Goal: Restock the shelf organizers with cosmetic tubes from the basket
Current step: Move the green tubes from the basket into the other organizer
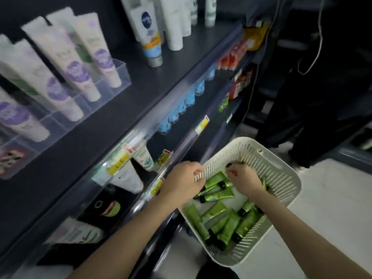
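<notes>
White tubes point(66, 63) fill clear organizers point(121, 77) on the dark shelf point(145, 101). The left hand point(182, 181) grips the basket point(281, 170) rim; the right hand point(243, 179) pinches a green tube point(242, 162) above the other green tubes point(231, 222). Below is a pale floor point(332, 198).

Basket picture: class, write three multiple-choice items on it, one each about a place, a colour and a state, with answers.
1. Where is the left hand? A on the basket rim; B on the top shelf; C out of view.
2. What colour are the tubes in the basket? A purple; B green; C red.
3. How is the right hand? A flat and open; B resting on a shelf; C curled on tubes in the basket.
Answers: A, its fingers grip the white rim; B, green bodies with black caps; C, its fingers curl among the tubes.
</notes>
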Tool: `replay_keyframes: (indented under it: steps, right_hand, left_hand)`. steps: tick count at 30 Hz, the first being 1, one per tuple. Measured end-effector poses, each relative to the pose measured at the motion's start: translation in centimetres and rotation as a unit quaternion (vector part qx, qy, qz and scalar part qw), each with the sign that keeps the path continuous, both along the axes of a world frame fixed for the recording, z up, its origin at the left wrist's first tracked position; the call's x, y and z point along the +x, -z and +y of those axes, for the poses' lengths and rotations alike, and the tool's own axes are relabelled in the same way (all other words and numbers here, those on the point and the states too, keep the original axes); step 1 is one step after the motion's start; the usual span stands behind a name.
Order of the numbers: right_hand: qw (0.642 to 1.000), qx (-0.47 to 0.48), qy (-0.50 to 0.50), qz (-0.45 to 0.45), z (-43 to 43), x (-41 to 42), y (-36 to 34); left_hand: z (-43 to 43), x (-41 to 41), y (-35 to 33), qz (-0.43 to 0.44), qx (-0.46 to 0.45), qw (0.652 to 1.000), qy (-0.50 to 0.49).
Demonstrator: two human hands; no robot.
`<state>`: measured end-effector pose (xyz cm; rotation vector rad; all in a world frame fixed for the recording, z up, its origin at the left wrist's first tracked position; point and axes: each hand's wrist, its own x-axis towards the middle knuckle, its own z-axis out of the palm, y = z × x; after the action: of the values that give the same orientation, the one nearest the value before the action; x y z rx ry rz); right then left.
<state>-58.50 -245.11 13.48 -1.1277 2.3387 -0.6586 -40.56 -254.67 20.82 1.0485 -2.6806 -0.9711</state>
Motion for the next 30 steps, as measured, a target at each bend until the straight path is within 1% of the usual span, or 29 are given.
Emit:
replay_keyframes:
  steps: [1, 3, 7, 9, 11, 13, 14, 16, 19, 23, 26, 28, 30]
  right_hand:
    - [0.998, 0.053, -0.019, -0.013, 0.4, -0.7, 1.5]
    - [0.983, 0.157, -0.096, -0.009, 1.0, -1.7, 4.2]
    - [0.940, 0.273, -0.202, 0.011, 1.3, -3.0, 9.6]
    - [0.900, 0.345, -0.264, 0.032, 1.2, -3.0, 11.7]
    - [0.858, 0.405, -0.316, 0.028, 1.0, -2.5, 13.5]
    - [0.821, 0.442, -0.362, 0.015, 0.8, -2.1, 14.6]
    - [0.814, 0.444, -0.373, 0.018, 0.8, -2.0, 15.1]
    - [0.819, 0.423, -0.385, 0.040, 1.4, -1.9, 16.0]
    - [0.840, 0.369, -0.392, 0.073, 2.8, -1.8, 17.5]
    - [0.859, 0.338, -0.377, 0.081, 3.7, -1.6, 18.5]
    - [0.870, 0.328, -0.360, 0.080, 3.4, -1.6, 18.6]
    - [0.866, 0.334, -0.368, 0.060, 3.2, -1.5, 19.0]
    - [0.857, 0.338, -0.386, 0.049, 3.2, -1.2, 19.0]
  left_hand:
    - [0.0, -0.7, 1.3, -0.026, 0.018, 0.999, 0.005]
    - [-0.2, -1.7, 3.6, -0.068, 0.050, 0.996, 0.003]
    - [-0.6, -2.5, 7.2, -0.110, 0.083, 0.990, -0.006]
    - [-0.8, -2.5, 8.5, -0.119, 0.093, 0.989, -0.008]
    - [-0.9, -2.5, 9.5, -0.122, 0.099, 0.987, -0.012]
    - [-1.0, -2.5, 10.3, -0.129, 0.110, 0.985, -0.017]
    - [-1.0, -2.5, 10.6, -0.132, 0.109, 0.985, -0.016]
    - [-1.1, -2.7, 11.1, -0.139, 0.101, 0.985, -0.009]
    - [-1.2, -2.8, 12.0, -0.159, 0.083, 0.984, 0.000]
    - [-1.4, -2.8, 13.8, -0.220, 0.035, 0.975, 0.020]
    - [-1.0, -3.2, 15.0, -0.256, 0.053, 0.964, 0.057]
    - [-0.9, -3.5, 15.9, -0.281, 0.075, 0.954, 0.075]
    - [-0.9, -3.6, 17.2, -0.299, 0.092, 0.947, 0.070]
